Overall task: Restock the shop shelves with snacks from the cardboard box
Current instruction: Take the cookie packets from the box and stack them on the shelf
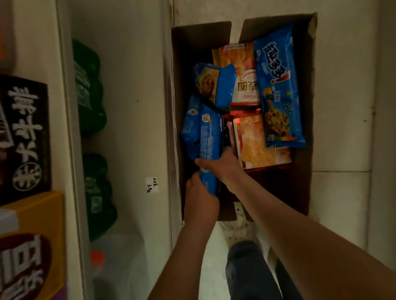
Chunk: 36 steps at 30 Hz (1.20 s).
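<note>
Left hand (198, 195): fingers curled round near end of long blue cookie packet (202, 134). Right hand (219, 166): wrapped over same packet, just beyond. Packet lies against left wall of open brown cardboard box (308, 68). Risk I judge: far end seems tucked under crumpled blue cookie bag (217, 86); dim view. Lifting could drag bag out; tight squeeze could crack cookies.

Price label (152, 184): small white sticker with handwritten marks.
Upper green pack (88, 88): left of the price label, higher up.
Lower green pack (98, 198): just left of the price label.
Black box (27, 134): far left of the price label, white characters.
Yellow box (31, 255): below the black box.
Trouser leg (251, 279): dark, below-right of the price label.
</note>
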Tool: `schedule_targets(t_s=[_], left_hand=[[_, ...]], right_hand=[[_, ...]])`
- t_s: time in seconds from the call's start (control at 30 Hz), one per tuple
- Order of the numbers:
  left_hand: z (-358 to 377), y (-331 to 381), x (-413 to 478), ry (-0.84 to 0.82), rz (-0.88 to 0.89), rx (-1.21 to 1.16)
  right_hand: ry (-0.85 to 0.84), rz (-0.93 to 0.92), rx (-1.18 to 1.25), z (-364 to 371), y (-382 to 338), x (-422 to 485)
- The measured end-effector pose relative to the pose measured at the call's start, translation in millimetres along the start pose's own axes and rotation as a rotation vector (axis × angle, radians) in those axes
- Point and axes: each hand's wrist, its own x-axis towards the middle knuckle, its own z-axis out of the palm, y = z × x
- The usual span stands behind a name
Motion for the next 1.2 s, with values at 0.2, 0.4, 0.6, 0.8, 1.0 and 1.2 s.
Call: schedule_targets(t_s=[0.2,0.4,0.6,0.8,1.0,1.2], left_hand=[[-6,8,-16,0.068,0.009,-0.07],[-13,19,-40,0.154,-0.064,-0.287],[-10,37,-46,-0.148,-0.342,-0.698],[3,60,-47,-0.298,-0.404,-0.86],[17,71,-37,-0.34,-0.303,-0.831],[19,72,-16,-0.121,-0.404,-0.615]], right_hand=[[0.071,-0.057,0.001,0,-7,-6],[-0.174,-0.038,-0.042,-43,-22,-49],[-0.514,0.09,0.238,-96,-27,-93],[-0.547,0.09,0.387,-127,-23,-99],[-0.404,0.08,0.413,-133,-16,-84],[-0.297,0.09,0.358,-131,-2,-74]])
